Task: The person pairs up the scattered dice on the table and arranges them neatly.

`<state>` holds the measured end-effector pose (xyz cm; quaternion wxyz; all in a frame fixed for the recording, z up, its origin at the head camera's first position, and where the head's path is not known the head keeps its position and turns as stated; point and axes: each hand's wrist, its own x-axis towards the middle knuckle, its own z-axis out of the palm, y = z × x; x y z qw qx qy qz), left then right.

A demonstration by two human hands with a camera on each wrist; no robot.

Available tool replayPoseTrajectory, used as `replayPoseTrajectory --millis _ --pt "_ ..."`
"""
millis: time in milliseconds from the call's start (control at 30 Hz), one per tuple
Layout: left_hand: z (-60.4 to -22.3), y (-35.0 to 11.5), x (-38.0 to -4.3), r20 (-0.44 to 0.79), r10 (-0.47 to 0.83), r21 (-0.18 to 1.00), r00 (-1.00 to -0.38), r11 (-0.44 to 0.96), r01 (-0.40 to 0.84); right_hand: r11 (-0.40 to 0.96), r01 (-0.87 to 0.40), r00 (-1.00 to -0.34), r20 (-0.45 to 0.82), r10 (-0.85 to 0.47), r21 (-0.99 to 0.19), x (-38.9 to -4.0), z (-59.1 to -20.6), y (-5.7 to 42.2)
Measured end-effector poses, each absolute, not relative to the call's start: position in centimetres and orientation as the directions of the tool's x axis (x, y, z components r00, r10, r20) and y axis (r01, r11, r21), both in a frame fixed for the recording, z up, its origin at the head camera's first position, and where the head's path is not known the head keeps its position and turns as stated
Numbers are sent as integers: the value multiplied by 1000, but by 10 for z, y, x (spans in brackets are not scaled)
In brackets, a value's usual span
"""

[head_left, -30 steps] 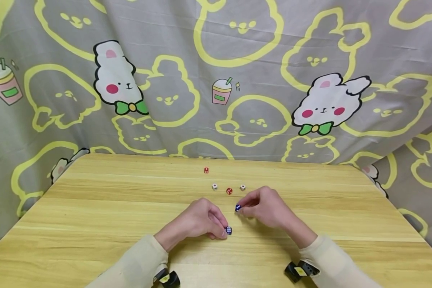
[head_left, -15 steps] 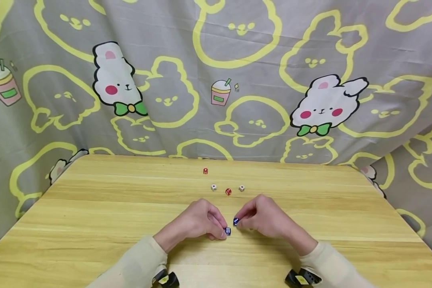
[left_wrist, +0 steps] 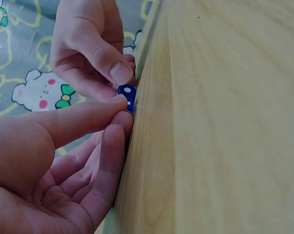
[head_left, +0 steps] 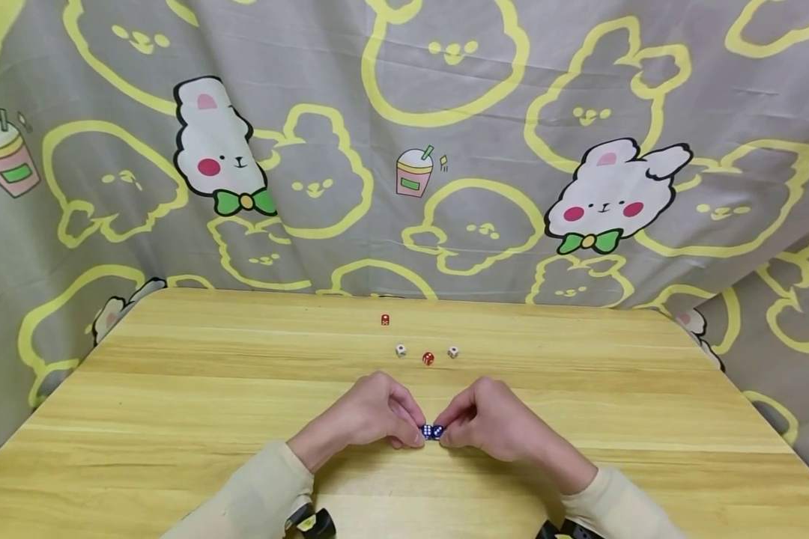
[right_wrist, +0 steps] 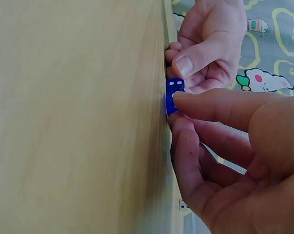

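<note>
**In left hand (head_left: pixel 375 410), a first blue die (head_left: pixel 427 431); in right hand (head_left: pixel 492 421), a second blue die (head_left: pixel 439 432), now side by side**

Pinches one die between thumb and fingers of each hand, low at the tabletop. Keeps the left hand in place since the earlier frames, but has the right hand drawn nearer to the body and across to meet it, closing the gap seen half a second ago.

Shows six white pips on the first die and what looks like a diagonal three on the second, both deep blue.

Farther out on the wooden table (head_left: pixel 243 389), includes a near red die (head_left: pixel 428 358) between a left white die (head_left: pixel 401 350) and a right white die (head_left: pixel 453 352), then a far red die (head_left: pixel 385 320) closer to the cartoon-print fabric (head_left: pixel 391 247).

Hides much of both blue dice behind fingertips; in the wrist views, makes any seam between them hard to find, so cannot tell full contact. Cuts off the sleeves (head_left: pixel 252 490) and right wrist device (head_left: pixel 569 531) at the bottom of the head view.
</note>
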<state>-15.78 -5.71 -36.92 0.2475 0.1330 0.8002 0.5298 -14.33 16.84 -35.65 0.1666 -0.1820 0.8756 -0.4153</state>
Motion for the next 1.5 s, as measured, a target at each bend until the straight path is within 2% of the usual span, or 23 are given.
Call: replayPoseTrajectory --millis 400,867,1500 --pt "-370 -56 -156 -257 476 913 -841 405 -50 556 -118 -891 -159 -425 -823 -141 -363 171" --pt "-371 -57 -156 -256 481 912 -839 407 -44 495 -33 -874 -215 -436 -868 -145 -368 175" --pt "-370 -58 -158 -249 488 920 -837 388 -48 492 -39 -858 -223 -463 -870 -149 -367 177"
